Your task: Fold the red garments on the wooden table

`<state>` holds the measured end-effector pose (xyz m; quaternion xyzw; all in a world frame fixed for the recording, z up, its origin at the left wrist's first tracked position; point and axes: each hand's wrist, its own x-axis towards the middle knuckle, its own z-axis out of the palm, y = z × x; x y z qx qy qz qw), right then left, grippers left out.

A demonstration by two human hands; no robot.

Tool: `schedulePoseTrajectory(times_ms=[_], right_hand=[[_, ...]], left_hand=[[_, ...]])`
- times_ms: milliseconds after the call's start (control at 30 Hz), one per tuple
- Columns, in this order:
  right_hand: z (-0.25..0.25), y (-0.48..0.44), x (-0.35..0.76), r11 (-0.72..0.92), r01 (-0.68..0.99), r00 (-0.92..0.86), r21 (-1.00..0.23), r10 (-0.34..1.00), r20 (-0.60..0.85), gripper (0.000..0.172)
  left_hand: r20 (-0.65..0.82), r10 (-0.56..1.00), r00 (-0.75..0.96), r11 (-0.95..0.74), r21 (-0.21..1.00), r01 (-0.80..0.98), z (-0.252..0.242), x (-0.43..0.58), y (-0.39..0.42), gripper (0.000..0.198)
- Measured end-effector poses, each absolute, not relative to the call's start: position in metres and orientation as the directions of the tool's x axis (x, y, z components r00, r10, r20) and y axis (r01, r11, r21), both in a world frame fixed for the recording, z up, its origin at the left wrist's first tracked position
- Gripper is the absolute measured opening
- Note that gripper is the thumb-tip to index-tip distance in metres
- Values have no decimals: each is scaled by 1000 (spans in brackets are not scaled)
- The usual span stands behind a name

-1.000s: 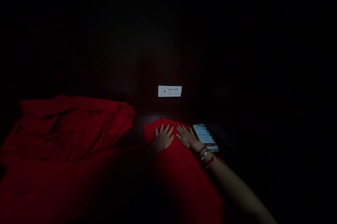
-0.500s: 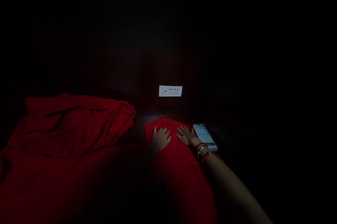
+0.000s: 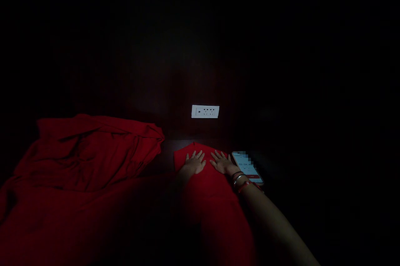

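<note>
Both palms rest on a flat piece of red cloth (image 3: 215,199) in the head view. My left hand (image 3: 195,163) lies near its far left edge, fingers spread and pointing away from me. Beside it, my right hand (image 3: 221,163) presses flat with its fingers apart, close to the cloth's far right edge. Bracelets circle the right wrist. A larger heap of crumpled red cloth (image 3: 93,153) spreads across the left side. Deep shadow hides the left forearm and the near part of the cloth between the two pieces.
A phone (image 3: 248,168) with a lit timer screen lies just right of my right hand. On the dark wall behind, a white power socket (image 3: 205,111) sits above the cloth's far edge. Everything farther out is too dark to make out.
My left hand has slid slightly away from me and its fingers have spread wider. The right hand stays nearly where it was. The whole view has shifted a little.
</note>
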<state>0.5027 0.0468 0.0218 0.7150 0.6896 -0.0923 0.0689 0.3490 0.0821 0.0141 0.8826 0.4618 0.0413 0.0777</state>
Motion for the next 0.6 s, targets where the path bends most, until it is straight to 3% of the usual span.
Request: schedulePoseTrajectory(times_ms=[167, 267, 367, 433, 600], right_hand=[[19, 50, 504, -93, 995, 80, -32, 956, -283, 64], [24, 44, 501, -79, 997, 72, -24, 973, -219, 66], [25, 36, 498, 26, 999, -29, -32, 993, -118, 62], [23, 33, 497, 65, 996, -73, -57, 984, -165, 59], [20, 31, 496, 16, 996, -39, -86, 961, -273, 59]], left_hand=[[-118, 871, 477, -455, 176, 873, 8, 343, 92, 61], [-170, 888, 427, -407, 141, 903, 13, 339, 90, 63], [-64, 837, 543, -531, 148, 835, 17, 338, 82, 58], [-1, 773, 634, -624, 173, 762, 16, 339, 76, 54], [-68, 754, 653, -626, 225, 747, 12, 339, 72, 53]])
